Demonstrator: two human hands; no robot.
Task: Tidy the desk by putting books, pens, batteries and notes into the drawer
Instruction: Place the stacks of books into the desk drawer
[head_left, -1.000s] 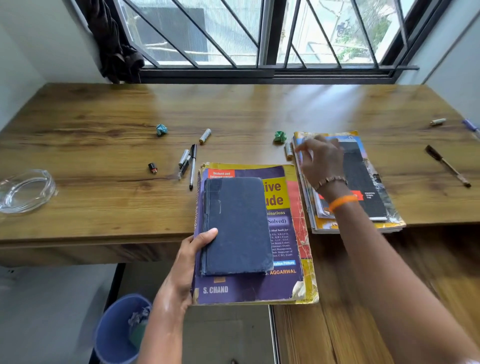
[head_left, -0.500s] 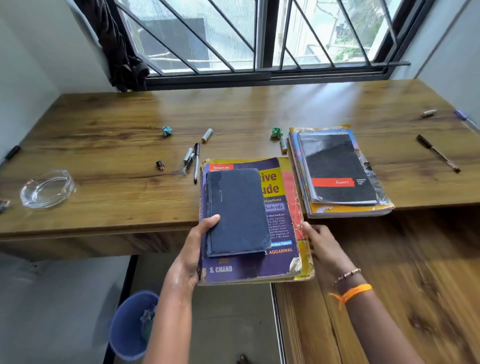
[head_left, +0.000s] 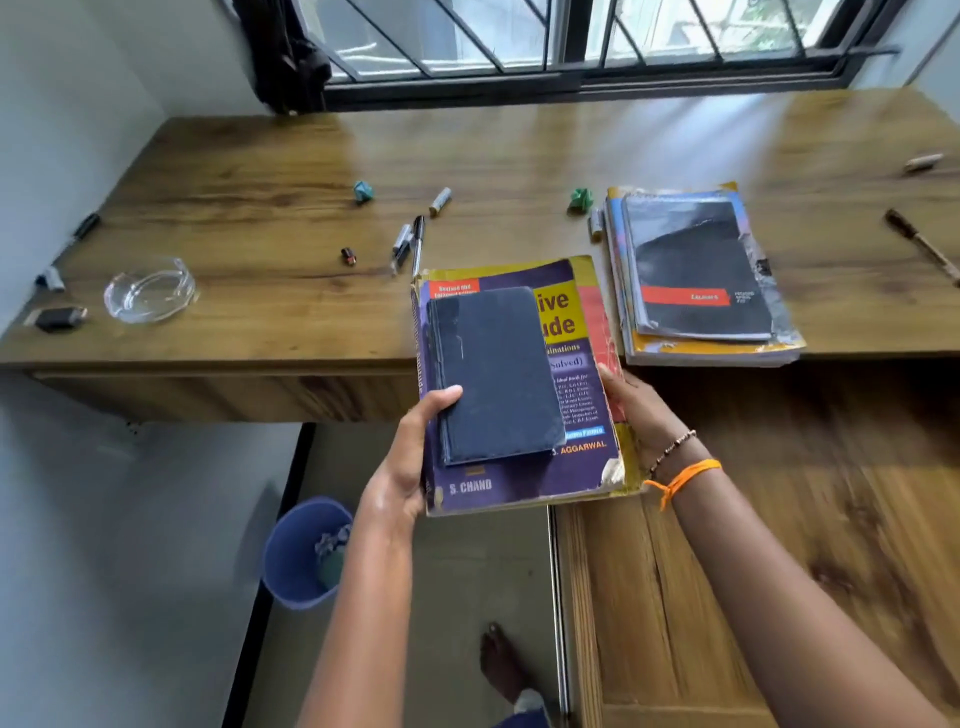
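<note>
A person holds a large purple and yellow textbook (head_left: 524, 467) with a smaller dark blue book (head_left: 493, 374) lying on its cover, the pair overhanging the near edge of a wooden desk (head_left: 260, 208). The left hand (head_left: 405, 467) clasps the textbook's spine side, thumb pressed onto the blue book; the right hand (head_left: 634, 410) is closed on the opposite edge, an orange band (head_left: 680, 478) and a beaded bracelet (head_left: 672, 449) at the wrist. Just to the right, a stack of notebooks (head_left: 701, 275) lies on the desk, a black-covered one uppermost. A battery (head_left: 596, 223) lies against the stack's left side, near a crumpled green note (head_left: 581, 199). Farther left lie a second battery (head_left: 440, 200), a crumpled teal note (head_left: 363, 190), two pens (head_left: 410, 244) side by side and a small dark cap-like piece (head_left: 348, 255). A glass ashtray (head_left: 148, 291) stands near the left end, with a black marker (head_left: 83, 228) beyond it. At the right edge lie a brown pen (head_left: 919, 244) and another battery (head_left: 922, 162). A blue bin (head_left: 301, 551) stands on the floor below.
</note>
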